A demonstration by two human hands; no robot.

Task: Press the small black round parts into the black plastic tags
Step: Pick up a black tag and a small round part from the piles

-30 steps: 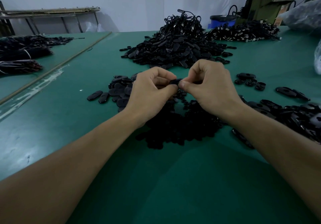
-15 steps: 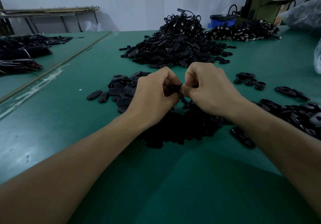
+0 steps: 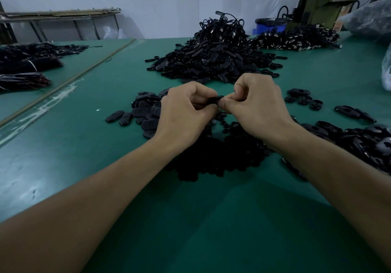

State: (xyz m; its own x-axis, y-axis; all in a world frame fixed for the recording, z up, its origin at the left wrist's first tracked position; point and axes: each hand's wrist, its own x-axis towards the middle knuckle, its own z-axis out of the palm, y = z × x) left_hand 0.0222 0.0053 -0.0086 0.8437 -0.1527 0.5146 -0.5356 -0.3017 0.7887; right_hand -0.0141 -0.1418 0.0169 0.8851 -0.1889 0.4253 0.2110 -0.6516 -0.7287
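- The likeliest slip, as I judge it: the round part sits crooked over its seat in the tag (image 3: 217, 98), and a squeeze jams it askew or pops it free. It would then fall into the dark heap of small round parts (image 3: 211, 158) directly below both hands and be lost among them.
- That part is hidden under the fingertips, so I cannot tell whether it is aligned, half seated or fully seated. Pressing without seeing the part is the cause to watch.
- The tag is thin and gripped only at its ends. Uneven force from one side could twist it out of the pinch and drop it onto the table (image 3: 190, 219).
- Loose tags (image 3: 146, 111) lie just left of the left hand, and more tags (image 3: 359, 139) lie out beyond the right wrist. I cannot tell which lot is finished, so a tag set down on the wrong side could get mixed in.
- Left hand (image 3: 182, 114): fingers curled in tight, thumb and forefinger pinching the tag's left end. It is raised off the table.
- Right hand (image 3: 259, 107): curled the same way, its thumb tip and forefinger clamped on the tag's right end, close against the left hand's fingertips.
- The tag itself sits between the two hands, roughly level — pinched from both sides, above the heap.
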